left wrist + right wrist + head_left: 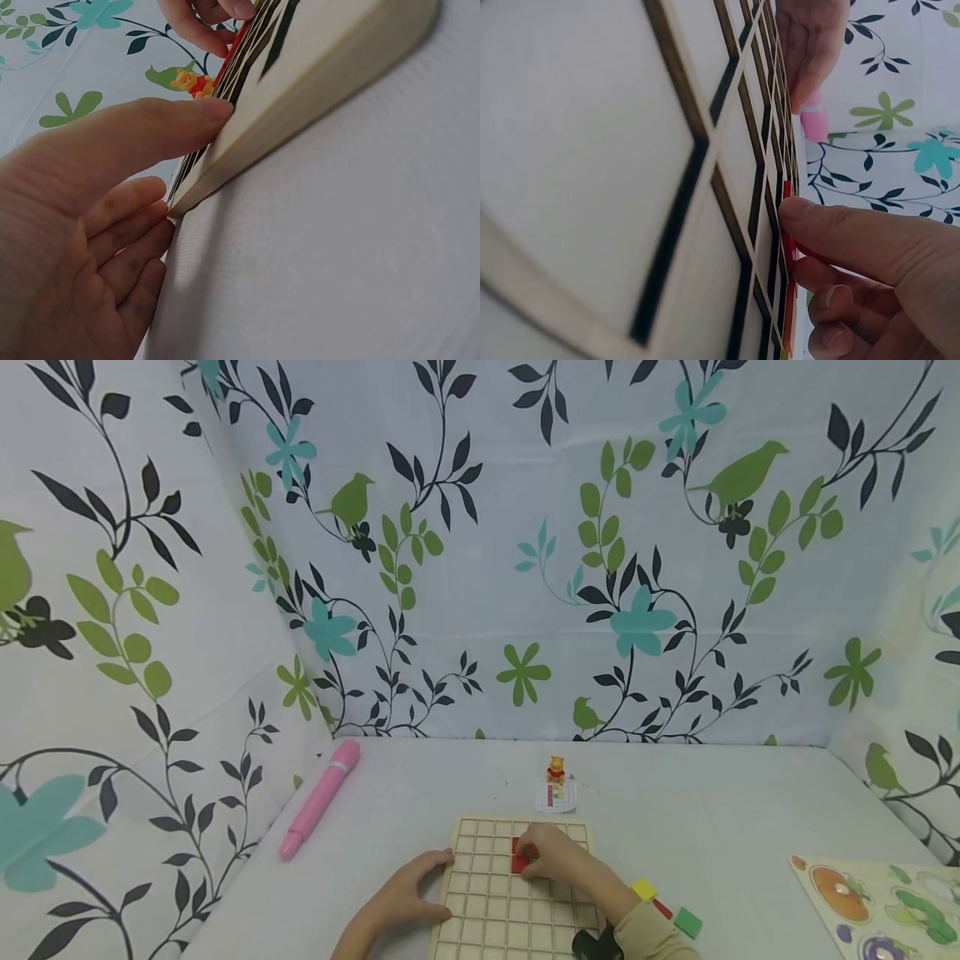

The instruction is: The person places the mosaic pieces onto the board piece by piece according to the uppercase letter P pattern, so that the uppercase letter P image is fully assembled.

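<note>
A light wooden grid board (pixel 472 906) with many square cells lies in front of me. My left hand (pixel 408 889) rests along its left edge, thumb and fingers spread and fairly straight. In the left wrist view the thumb (pixel 172 124) touches the board's rim. My right hand (pixel 555 852) is over the upper part of the grid, pinching a red square tile (pixel 520 864) between thumb and fingertips. Another bit of red (pixel 516 843) shows just above it, partly hidden by the fingers. In the right wrist view the thumb (pixel 810 214) lies on the red piece (pixel 788 240).
Yellow (pixel 643 888), red (pixel 662 908) and green tiles (pixel 687 922) lie by the right forearm. Behind the board stand a small bear figure (pixel 556 768) and a little colour-grid card (pixel 557 797). A pink stick (pixel 322 797) is at left, a vegetable picture board (pixel 885 906) at right.
</note>
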